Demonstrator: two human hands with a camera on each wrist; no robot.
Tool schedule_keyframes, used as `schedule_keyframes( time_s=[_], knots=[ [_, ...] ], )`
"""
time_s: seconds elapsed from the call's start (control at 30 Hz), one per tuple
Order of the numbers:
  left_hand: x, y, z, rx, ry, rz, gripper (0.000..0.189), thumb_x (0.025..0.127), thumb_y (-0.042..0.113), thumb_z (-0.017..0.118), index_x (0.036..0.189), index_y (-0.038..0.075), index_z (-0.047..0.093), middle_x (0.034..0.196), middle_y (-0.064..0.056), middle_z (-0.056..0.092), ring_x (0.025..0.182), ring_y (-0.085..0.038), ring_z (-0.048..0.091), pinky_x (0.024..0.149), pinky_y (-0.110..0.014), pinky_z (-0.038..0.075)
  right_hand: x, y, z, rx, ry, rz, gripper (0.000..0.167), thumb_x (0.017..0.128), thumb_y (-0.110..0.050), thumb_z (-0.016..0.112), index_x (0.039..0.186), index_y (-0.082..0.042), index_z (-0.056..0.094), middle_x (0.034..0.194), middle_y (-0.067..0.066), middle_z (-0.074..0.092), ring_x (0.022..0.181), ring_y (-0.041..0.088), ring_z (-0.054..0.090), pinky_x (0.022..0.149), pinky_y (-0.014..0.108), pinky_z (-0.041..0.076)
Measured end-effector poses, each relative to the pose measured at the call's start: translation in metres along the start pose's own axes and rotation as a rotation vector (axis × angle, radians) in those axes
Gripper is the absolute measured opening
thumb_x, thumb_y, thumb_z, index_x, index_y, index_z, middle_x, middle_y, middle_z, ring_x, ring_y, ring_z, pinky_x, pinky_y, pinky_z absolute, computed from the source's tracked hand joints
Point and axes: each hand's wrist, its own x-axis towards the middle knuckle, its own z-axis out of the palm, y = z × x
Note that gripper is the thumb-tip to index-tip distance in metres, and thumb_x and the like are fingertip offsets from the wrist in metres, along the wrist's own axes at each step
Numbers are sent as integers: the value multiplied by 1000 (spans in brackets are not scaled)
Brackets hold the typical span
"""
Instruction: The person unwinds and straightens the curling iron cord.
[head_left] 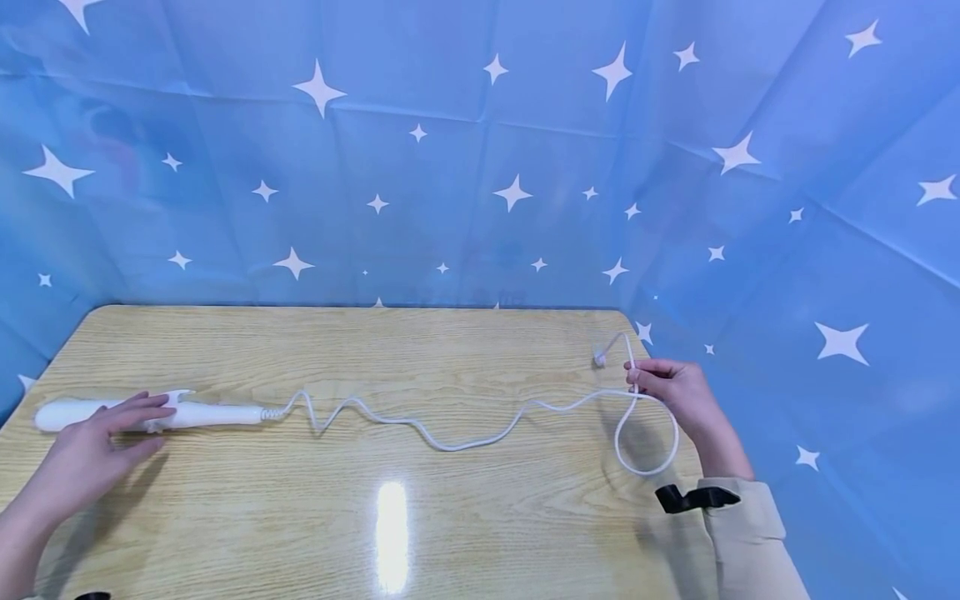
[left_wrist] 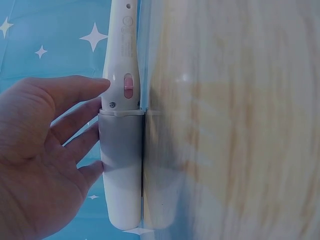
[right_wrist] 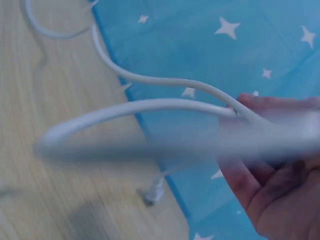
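A white curling iron point(head_left: 217, 414) lies lengthwise on the left part of the table. My left hand point(head_left: 97, 454) rests against it with fingers loosely extended. The left wrist view shows the fingertips point(left_wrist: 102, 85) at the iron's side, close to its pink switch point(left_wrist: 128, 86). From the iron's thin end a wavy white cord point(head_left: 450, 448) runs right across the table. My right hand point(head_left: 678, 392) pinches the cord near the right edge, where a loop point(head_left: 621, 446) hangs below the fingers. The cord's plug point(head_left: 599, 358) is just left of that hand, also visible in the right wrist view.
The wooden table point(head_left: 510, 517) has rounded far corners and a bright light reflection near its front. A blue curtain point(head_left: 450, 167) with white stars stands behind it and along the right side. A black strap point(head_left: 697, 498) circles the right sleeve.
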Motion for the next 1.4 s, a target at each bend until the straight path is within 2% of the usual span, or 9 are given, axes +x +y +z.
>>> schedule_keyframes(
  time_s=[0.1, 0.27, 0.4, 0.5, 0.9, 1.1, 1.2, 1.3, 1.4],
  knots=[
    [0, 0, 0, 9, -1, -3, 41, 83, -4, 80, 122, -6, 69, 144, 35, 39, 121, 33, 13, 114, -77, 17, 0, -5, 1, 109, -14, 8, 20, 100, -12, 69, 113, 1, 76, 93, -10, 75, 79, 7, 69, 71, 21, 61],
    [0, 0, 1, 15, -4, -1, 41, 83, -6, 79, 122, -7, 68, 142, -30, 55, 121, 32, 12, 116, -75, 14, -1, -12, 3, 322, -45, 7, 13, 99, -6, 68, 106, -5, 79, 101, -3, 76, 79, 11, 71, 70, 22, 62],
    [1, -1, 1, -3, 4, 10, 42, 82, -6, 80, 123, -6, 68, 148, 21, 46, 121, 32, 14, 118, -74, 11, -1, -16, 5, 409, -58, -23, 14, 100, -1, 66, 103, -5, 80, 100, 0, 76, 79, 13, 71, 72, 22, 63],
    [1, -1, 1, -8, 11, 16, 42, 82, -6, 80, 123, -5, 68, 136, 38, 34, 122, 32, 15, 118, -74, 12, 0, -19, 5, 432, -53, -37, 17, 100, 1, 65, 100, -6, 80, 98, 1, 75, 79, 12, 71, 71, 20, 62],
    [0, 3, 0, 32, -18, -37, 40, 85, -2, 79, 124, -3, 69, 149, -17, 52, 128, 26, 13, 97, -78, 34, 4, -16, -3, 474, -52, 58, 17, 98, 3, 66, 96, -6, 80, 83, 2, 73, 64, 8, 59, 54, 15, 52],
    [2, 6, -2, 50, -55, -63, 41, 86, -2, 78, 125, -5, 67, 140, -35, 53, 147, -39, 32, 85, -71, 41, 5, -11, -3, 474, -55, 41, 13, 97, 3, 68, 97, -5, 79, 85, 1, 72, 63, 8, 59, 54, 15, 52],
    [3, 7, -2, 47, -64, -65, 41, 86, -2, 78, 125, -5, 67, 140, -35, 53, 143, -47, 35, 85, -71, 40, 4, -10, -3, 428, -62, 24, 16, 96, 5, 67, 95, -6, 79, 86, -1, 72, 65, 8, 60, 56, 16, 52],
    [3, 6, -2, 25, -48, -47, 40, 86, -2, 78, 125, -5, 67, 153, 2, 50, 149, -8, 28, 96, -76, 35, 4, -11, -2, 281, -68, -11, 16, 96, 3, 69, 93, -9, 79, 84, -4, 72, 67, 8, 59, 58, 18, 53],
    [2, 4, -1, 14, -37, -38, 41, 86, -1, 77, 126, -4, 67, 152, 13, 46, 136, 21, 16, 104, -78, 28, 4, -11, -1, 143, -72, -45, 10, 96, -1, 71, 93, -8, 78, 81, -6, 72, 67, 8, 60, 59, 20, 54]
  ],
)
